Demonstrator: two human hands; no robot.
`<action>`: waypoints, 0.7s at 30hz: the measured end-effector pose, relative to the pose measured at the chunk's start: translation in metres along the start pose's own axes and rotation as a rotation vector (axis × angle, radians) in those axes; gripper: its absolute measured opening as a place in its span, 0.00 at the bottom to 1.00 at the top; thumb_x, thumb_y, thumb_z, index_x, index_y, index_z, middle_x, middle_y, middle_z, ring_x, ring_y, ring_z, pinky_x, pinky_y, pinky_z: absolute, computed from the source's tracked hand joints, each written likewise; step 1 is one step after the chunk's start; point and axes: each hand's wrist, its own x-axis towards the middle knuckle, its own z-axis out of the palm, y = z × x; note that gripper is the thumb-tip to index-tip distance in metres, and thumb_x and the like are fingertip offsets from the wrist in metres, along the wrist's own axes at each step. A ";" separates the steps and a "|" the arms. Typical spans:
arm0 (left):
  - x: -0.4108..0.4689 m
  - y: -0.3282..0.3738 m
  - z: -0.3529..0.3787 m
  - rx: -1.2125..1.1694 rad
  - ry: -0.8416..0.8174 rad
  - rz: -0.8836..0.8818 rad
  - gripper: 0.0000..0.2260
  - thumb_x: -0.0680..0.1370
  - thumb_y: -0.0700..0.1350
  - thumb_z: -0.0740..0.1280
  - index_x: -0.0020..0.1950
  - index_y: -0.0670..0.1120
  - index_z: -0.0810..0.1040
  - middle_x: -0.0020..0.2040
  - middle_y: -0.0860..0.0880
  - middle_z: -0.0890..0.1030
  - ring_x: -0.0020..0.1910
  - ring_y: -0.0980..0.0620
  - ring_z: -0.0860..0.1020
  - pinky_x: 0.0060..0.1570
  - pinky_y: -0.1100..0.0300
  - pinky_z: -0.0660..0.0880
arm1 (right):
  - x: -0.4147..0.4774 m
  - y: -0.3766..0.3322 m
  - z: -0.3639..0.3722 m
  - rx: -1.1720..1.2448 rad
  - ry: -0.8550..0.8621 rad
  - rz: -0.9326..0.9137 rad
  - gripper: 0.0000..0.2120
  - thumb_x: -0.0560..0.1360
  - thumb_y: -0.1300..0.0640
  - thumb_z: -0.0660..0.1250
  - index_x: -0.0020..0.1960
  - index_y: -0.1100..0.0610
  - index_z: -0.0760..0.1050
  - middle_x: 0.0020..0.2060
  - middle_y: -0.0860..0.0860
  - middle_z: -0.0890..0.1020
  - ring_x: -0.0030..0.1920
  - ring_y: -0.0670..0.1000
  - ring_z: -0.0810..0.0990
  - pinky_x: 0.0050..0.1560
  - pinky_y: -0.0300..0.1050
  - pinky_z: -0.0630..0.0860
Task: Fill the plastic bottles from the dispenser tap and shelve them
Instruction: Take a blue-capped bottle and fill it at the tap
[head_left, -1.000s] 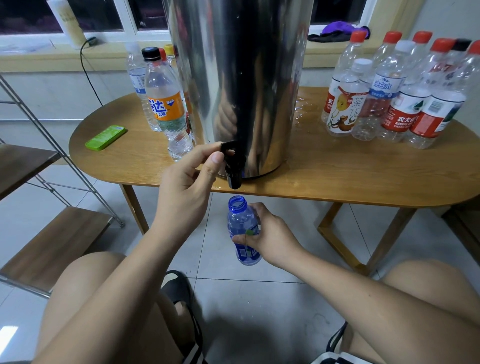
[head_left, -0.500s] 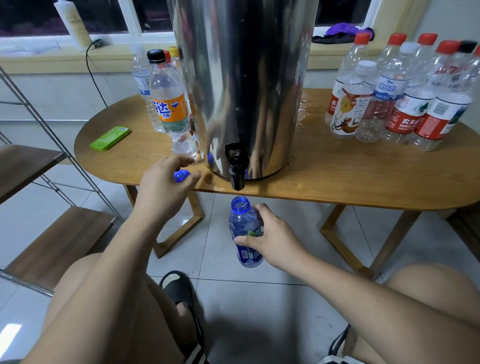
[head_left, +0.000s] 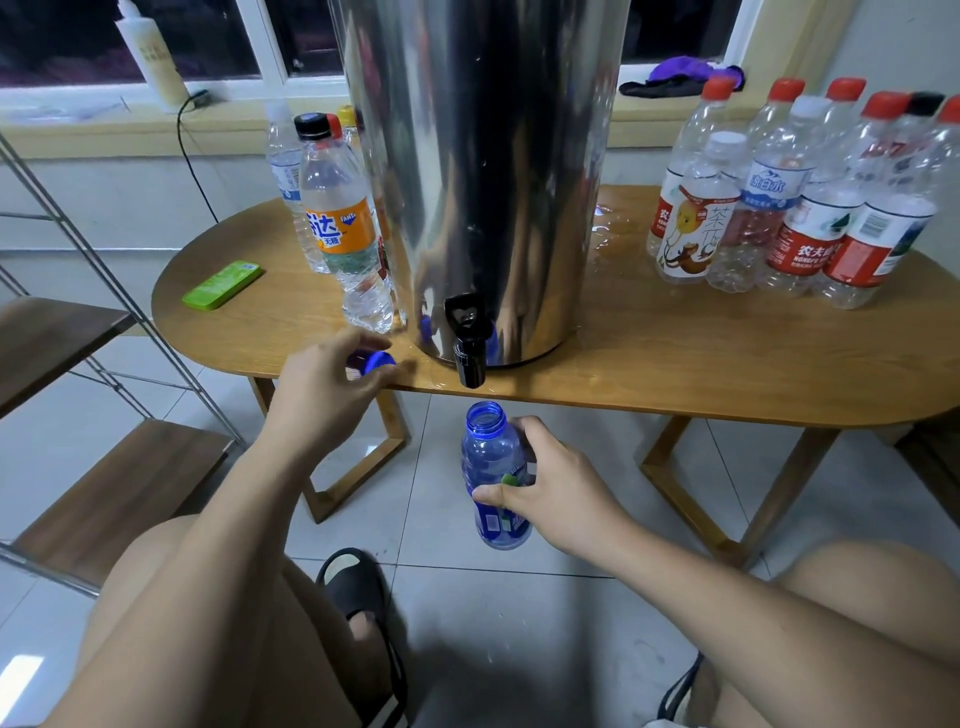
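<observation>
two hands – right hand (head_left: 561, 488) grips one uncapped blue bottle (head_left: 491, 452) below tap (head_left: 467, 343) – left hand (head_left: 324, 395) pinches one blue cap (head_left: 375, 360)

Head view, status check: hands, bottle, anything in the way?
Left hand pinching blue cap at edge of table. Right hand gripping open blue bottle below tap. No stream visible. Tap to bottle mouth clear.

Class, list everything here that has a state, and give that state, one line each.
blue bottle: uncapped, upright, gripped by right hand below tap.
blue cap: off, at table edge, pinched by left hand.
tap: no stream visible.
Fanta bottle: capped, standing.
bottles at right: capped, standing.
</observation>
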 end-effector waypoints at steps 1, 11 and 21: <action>-0.006 0.007 -0.004 -0.073 -0.033 0.016 0.12 0.81 0.53 0.76 0.63 0.55 0.85 0.53 0.58 0.86 0.53 0.60 0.83 0.45 0.66 0.74 | -0.001 0.000 -0.001 -0.006 0.000 -0.004 0.35 0.71 0.44 0.84 0.72 0.42 0.70 0.61 0.39 0.82 0.60 0.41 0.81 0.62 0.46 0.82; -0.048 0.046 0.009 -0.391 -0.295 0.121 0.15 0.74 0.57 0.80 0.56 0.53 0.86 0.52 0.57 0.87 0.52 0.55 0.85 0.49 0.60 0.80 | -0.013 -0.002 -0.002 -0.050 -0.037 -0.025 0.31 0.70 0.42 0.84 0.66 0.39 0.71 0.59 0.39 0.84 0.58 0.43 0.83 0.61 0.51 0.84; -0.053 0.061 0.020 0.039 -0.236 0.254 0.24 0.68 0.72 0.75 0.49 0.53 0.84 0.43 0.58 0.81 0.42 0.58 0.80 0.40 0.61 0.78 | -0.018 0.000 0.003 -0.099 -0.068 -0.051 0.31 0.69 0.41 0.83 0.66 0.38 0.71 0.59 0.40 0.84 0.58 0.45 0.83 0.60 0.54 0.83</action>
